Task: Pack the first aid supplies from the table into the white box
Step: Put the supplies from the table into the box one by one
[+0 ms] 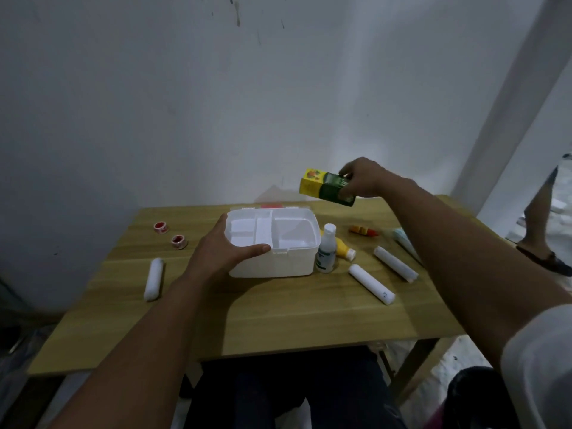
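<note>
The open white box (297, 261) with a divided tray stands mid-table. My left hand (223, 252) grips its front-left corner, thumb on the front rim. My right hand (360, 181) holds a yellow and green carton (325, 187) in the air, above and to the right of the box. Right of the box stand a white bottle (326, 249) and a yellow bottle (342, 246) lying down. Two white bandage rolls (371, 283) (396, 263) lie further right, a third (153, 278) on the left. Two red tape rolls (160, 226) (179, 240) sit at the far left.
A small red-orange tube (363, 230) and a pale packet (405, 243) lie near the table's right edge. The wooden table (278, 320) stands against a white wall. The box lid (272, 207) hangs behind the box. Another person's foot in a sandal (544, 258) is on the floor, right.
</note>
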The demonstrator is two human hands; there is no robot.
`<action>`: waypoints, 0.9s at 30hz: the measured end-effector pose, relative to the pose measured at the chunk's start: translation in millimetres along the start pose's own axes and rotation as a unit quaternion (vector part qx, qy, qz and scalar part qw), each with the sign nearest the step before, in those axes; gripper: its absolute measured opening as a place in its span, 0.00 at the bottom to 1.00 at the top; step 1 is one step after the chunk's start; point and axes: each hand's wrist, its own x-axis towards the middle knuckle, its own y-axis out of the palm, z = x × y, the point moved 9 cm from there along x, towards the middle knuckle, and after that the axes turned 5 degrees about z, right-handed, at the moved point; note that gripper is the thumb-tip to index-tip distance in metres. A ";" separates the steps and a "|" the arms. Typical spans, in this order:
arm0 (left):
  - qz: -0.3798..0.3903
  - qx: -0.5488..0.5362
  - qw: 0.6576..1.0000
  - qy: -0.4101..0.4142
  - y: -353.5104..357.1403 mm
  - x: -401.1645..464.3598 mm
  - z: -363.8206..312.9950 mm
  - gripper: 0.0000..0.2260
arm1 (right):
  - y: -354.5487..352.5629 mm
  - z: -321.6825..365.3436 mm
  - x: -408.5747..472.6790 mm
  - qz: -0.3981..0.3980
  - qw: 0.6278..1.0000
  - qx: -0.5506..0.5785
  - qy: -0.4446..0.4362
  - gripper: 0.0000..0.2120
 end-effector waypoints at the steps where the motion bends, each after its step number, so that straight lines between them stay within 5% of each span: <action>1: 0.003 -0.001 1.000 0.001 -0.4 -0.2 -0.9 0.50 | -0.1 14.7 -1.7 0.021 1.000 -0.013 -0.017 0.30; 7: 0.071 -0.029 0.997 0.021 -1.3 0.9 -3.4 0.48 | 16.8 72.6 -19.4 0.112 0.981 -0.140 -0.075 0.27; 13: 0.083 -0.027 0.996 0.030 -5.6 -3.4 -6.7 0.39 | 33.1 98.2 -27.2 0.108 0.971 -0.202 -0.075 0.29; 19: 0.059 -0.025 0.998 0.022 -4.8 -2.3 1.9 0.50 | 52.9 117.6 -24.1 0.109 0.972 -0.184 -0.101 0.30; 27: 0.045 -0.018 0.998 0.030 -3.3 -0.4 6.9 0.49 | 103.4 131.3 -16.5 0.155 0.975 -0.120 -0.104 0.20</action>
